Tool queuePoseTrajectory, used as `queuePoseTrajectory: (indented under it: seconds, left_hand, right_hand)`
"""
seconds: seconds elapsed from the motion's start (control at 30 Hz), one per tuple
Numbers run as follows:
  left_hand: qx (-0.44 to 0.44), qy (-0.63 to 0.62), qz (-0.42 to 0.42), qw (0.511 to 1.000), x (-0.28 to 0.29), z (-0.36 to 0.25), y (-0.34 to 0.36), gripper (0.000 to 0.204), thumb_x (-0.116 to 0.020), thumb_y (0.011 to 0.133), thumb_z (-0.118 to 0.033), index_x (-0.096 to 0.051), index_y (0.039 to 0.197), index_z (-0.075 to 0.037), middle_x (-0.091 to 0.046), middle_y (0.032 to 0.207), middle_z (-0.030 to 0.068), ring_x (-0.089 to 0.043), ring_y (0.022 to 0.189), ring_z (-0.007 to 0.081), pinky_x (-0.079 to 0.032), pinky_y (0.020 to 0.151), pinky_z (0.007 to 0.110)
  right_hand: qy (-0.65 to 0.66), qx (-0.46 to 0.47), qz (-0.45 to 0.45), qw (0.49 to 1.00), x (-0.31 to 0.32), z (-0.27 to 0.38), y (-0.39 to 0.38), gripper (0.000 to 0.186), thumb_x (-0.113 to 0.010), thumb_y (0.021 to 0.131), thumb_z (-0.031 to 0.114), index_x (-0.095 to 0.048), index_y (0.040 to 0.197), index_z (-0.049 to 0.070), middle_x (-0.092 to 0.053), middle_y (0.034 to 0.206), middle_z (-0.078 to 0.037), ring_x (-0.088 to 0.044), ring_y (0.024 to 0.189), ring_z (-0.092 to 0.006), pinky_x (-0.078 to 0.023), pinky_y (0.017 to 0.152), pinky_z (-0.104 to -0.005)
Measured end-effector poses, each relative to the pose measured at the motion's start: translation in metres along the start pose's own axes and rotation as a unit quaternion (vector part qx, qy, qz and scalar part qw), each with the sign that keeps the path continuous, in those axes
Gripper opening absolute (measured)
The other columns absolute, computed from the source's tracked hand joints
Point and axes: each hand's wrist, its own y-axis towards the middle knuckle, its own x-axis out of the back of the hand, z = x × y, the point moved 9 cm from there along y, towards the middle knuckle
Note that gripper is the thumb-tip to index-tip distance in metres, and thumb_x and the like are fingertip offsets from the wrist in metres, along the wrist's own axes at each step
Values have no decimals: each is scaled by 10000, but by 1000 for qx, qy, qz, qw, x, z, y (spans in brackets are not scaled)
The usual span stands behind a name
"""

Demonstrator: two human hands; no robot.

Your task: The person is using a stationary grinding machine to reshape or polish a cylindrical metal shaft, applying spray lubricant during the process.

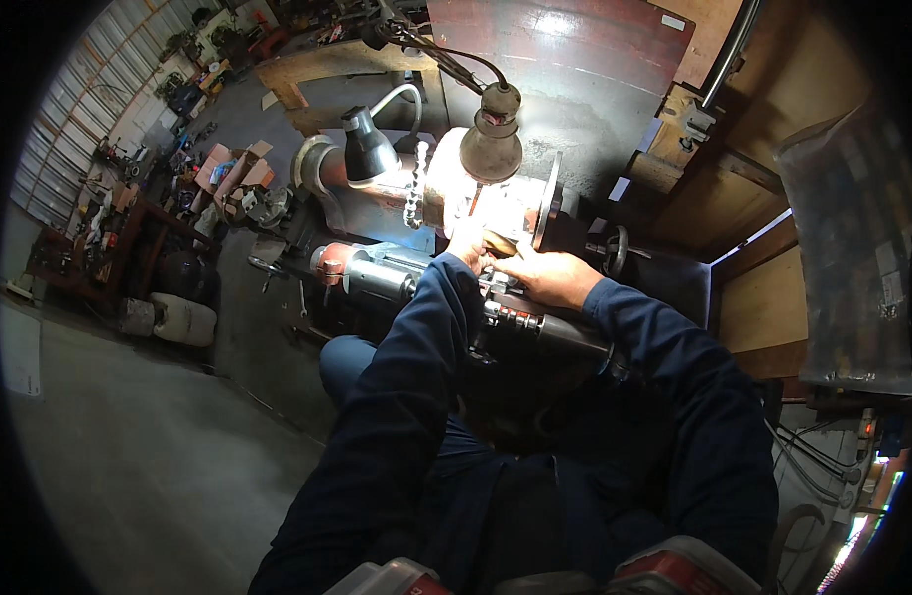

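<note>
Both hands meet at the middle of a lathe-like machine, in strong lamp light. My left hand is closed, its fingers partly lost in the glare, beside a rounded yellowish-brown piece. My right hand comes in from the right with its fingers curled toward the same spot; what they grip is hidden. Just below the hands lie metal machine parts with ringed collars. A bright metal cylinder with a red clamp is left of my left forearm. Behind the hands stands a round flange plate.
A black gooseneck lamp and a dusty bell-shaped lamp hang over the machine. A segmented hose stands between them. At right are a handwheel and a wooden partition. Cardboard boxes and a white jug are at left.
</note>
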Motion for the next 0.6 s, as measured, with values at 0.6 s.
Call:
queuePoseTrajectory:
  seconds: [0.6]
  left_hand:
    - [1,-5,-2,1000,-1,3,3,381,-550,952,-204,-481,1315,-111,-556,1275,111,-557,1129,247,-383,1013,419]
  right_hand:
    - [-2,-21,31,999,-7,-3,5,466,-537,870,105,-528,1332,165,-580,1250,-240,-690,924,-309,-565,808,-356]
